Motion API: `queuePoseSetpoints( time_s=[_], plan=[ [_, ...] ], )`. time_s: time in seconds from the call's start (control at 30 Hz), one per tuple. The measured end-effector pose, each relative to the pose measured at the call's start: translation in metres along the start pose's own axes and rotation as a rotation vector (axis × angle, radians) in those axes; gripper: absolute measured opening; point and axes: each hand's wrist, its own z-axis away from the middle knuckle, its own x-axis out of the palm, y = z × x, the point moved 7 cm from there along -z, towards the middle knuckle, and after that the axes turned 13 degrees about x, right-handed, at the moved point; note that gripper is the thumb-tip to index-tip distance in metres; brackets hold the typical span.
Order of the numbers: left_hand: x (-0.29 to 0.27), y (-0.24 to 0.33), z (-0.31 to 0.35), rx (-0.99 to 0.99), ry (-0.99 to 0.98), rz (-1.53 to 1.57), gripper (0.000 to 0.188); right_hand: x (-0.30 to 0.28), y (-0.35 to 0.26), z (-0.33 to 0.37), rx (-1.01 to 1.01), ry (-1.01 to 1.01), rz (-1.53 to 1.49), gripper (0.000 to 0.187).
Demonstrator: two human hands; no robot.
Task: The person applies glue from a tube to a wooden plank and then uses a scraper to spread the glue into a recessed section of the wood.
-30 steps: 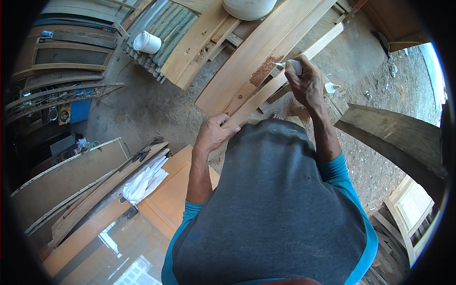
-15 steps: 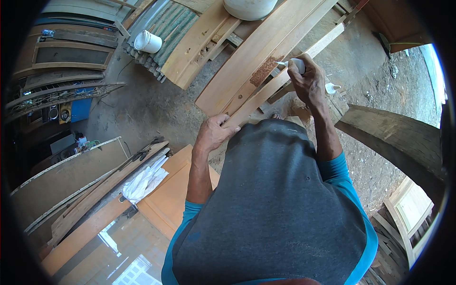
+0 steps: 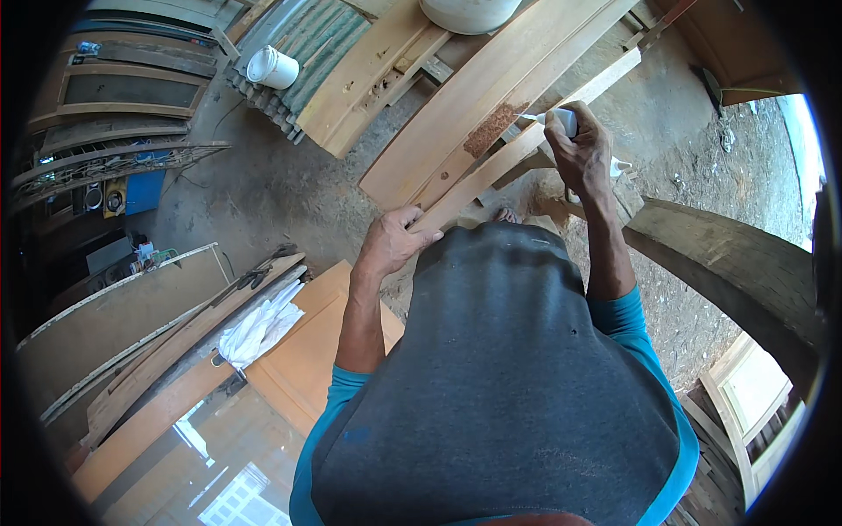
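Observation:
My right hand [image 3: 582, 151] is wrapped round a white squeeze bottle [image 3: 567, 121] with a thin pointed nozzle. The nozzle tip points left, at or just above a reddish-brown grainy patch [image 3: 494, 129], which looks like sawdust, on a wide wooden board [image 3: 465, 118]; contact cannot be made out. My left hand [image 3: 391, 242] grips the near end of a narrow wooden strip [image 3: 491, 173], thumb on top and fingers on the far side. The strip runs diagonally beside the board, passing under my right hand.
A second white nozzle bottle [image 3: 619, 167] stands right of my right wrist. A thick wooden beam [image 3: 719, 254] crosses at the right. Another plank [image 3: 373, 88], a white bucket [image 3: 273, 68] on corrugated sheets [image 3: 320, 53], and a large white container [image 3: 471, 13] lie beyond. Orange-brown panel [image 3: 298, 337] at lower left.
My right hand and the bottle have shifted slightly right, and the nozzle has drawn a little rightward along the patch. My left hand keeps its grip on the strip.

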Motion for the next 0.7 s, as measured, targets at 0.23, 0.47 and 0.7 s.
queuePoseSetpoints(
  time_s=[0.23, 0.47, 0.7],
  plan=[
    [-0.002, 0.007, 0.001, -0.05, -0.018, 0.021, 0.036, 0.007, -0.009, 0.002, -0.011, -0.011, 0.064, 0.027],
    [0.001, -0.003, 0.001, -0.043, -0.031, 0.035, 0.046, 0.008, -0.006, -0.001, -0.01, -0.008, 0.076, 0.027],
    [0.001, -0.003, 0.0, -0.047, -0.042, 0.022, 0.046, 0.009, -0.003, -0.001, 0.003, -0.003, 0.061, 0.026]
  ],
)
